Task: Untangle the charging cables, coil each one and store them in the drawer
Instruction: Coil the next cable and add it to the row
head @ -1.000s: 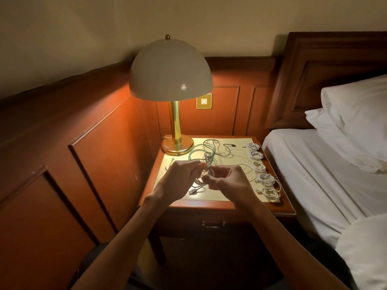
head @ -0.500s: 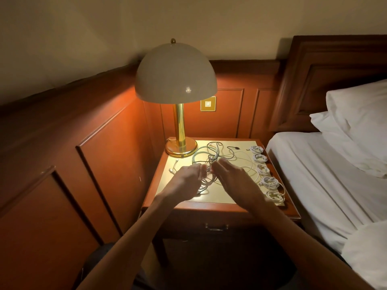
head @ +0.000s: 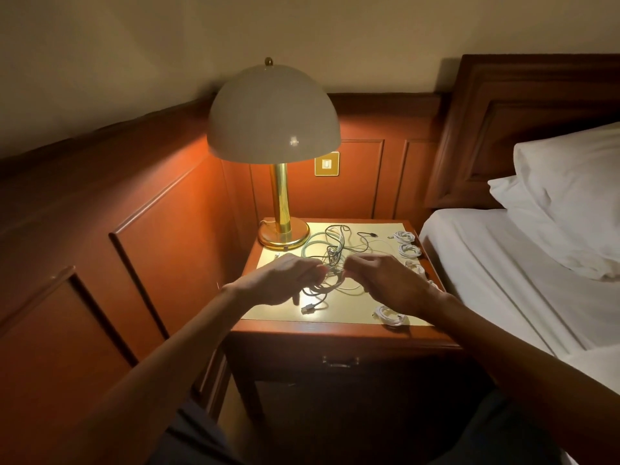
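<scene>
Wood-panelled bedroom corner, amber-lit, with a glossy nightstand worktop (head: 275, 310) and its pale inset top. At 11 o'clock, a brass-stemmed lamp (head: 273, 115) under a smooth dome shade. Beyond the 3 o'clock edge, a white-sheeted bed (head: 503, 280).

Dead centre of the worktop: tangle of charging cables (head: 332, 256), made of thin dark strands, white strands and one thicker pale-green cable (head: 306, 250) looping toward 11 o'clock, with a loose plug (head: 306, 309) trailing to 7 o'clock. Down the 1-to-4 o'clock edge, a row of coiled white cables (head: 408, 250), plus one more coil (head: 391, 315) at 5 o'clock. Closed drawer (head: 340, 361) below the 6 o'clock edge, with a metal handle.

Left hand (head: 278, 280) at 8 o'clock of the knot, grip narrow, curled onto strands. Right hand (head: 385, 283) at 4 o'clock, grip likewise narrow, seemingly pinching a strand, though blurred at the fingertips.

Likely to handle as light, limp and springy: smooth jackets, prone to slipping through the grip and snagging at plugs. Best taken near a plug end and fed back through the loops, not yanked mid-length, to avoid tightening the knot. Green cable probably stiffer, suited to wider coils.
</scene>
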`<action>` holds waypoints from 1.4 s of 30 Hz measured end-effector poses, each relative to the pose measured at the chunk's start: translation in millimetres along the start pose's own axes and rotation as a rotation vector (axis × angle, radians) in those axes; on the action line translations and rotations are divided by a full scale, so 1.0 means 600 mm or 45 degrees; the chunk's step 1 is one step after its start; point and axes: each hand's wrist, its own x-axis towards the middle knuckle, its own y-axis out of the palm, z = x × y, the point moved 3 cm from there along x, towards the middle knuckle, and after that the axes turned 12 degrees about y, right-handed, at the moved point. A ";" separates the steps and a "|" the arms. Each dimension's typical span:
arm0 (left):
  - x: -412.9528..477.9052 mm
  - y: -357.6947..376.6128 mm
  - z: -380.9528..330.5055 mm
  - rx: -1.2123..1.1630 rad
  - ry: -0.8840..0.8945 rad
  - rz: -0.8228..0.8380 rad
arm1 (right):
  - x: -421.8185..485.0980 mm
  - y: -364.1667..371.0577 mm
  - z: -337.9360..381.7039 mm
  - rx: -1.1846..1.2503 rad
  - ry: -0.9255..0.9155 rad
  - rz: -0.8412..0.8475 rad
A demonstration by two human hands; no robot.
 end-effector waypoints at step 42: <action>0.055 0.042 0.095 0.042 -0.039 -0.438 | -0.007 0.046 0.059 1.635 1.414 0.427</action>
